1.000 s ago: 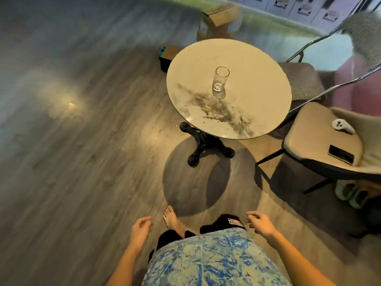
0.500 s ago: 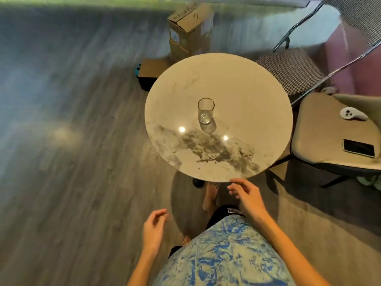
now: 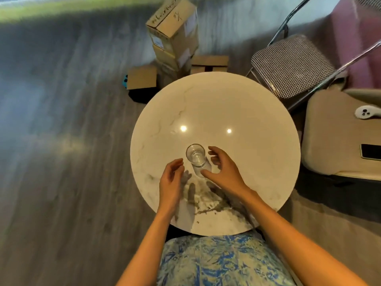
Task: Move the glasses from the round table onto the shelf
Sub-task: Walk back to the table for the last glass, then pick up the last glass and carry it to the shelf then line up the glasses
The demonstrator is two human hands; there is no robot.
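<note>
One clear drinking glass (image 3: 195,155) stands upright near the middle of the round white marble table (image 3: 247,112). My right hand (image 3: 222,170) hovers just right of the glass with fingers and thumb spread in a wide curve, not touching it. My left hand (image 3: 171,179) is over the table just left of and below the glass, fingers loosely curled and holding nothing. No shelf is in view.
Stacked cardboard boxes (image 3: 175,38) stand on the wood floor behind the table. A checked folding chair (image 3: 288,65) is at the back right. A beige padded chair (image 3: 329,141) at the right carries a white controller (image 3: 367,112) and a phone (image 3: 371,154).
I have stepped up to the table, which now lies right under me. Both hands have risen from my sides and reached over the tabletop to either side of the glass.
</note>
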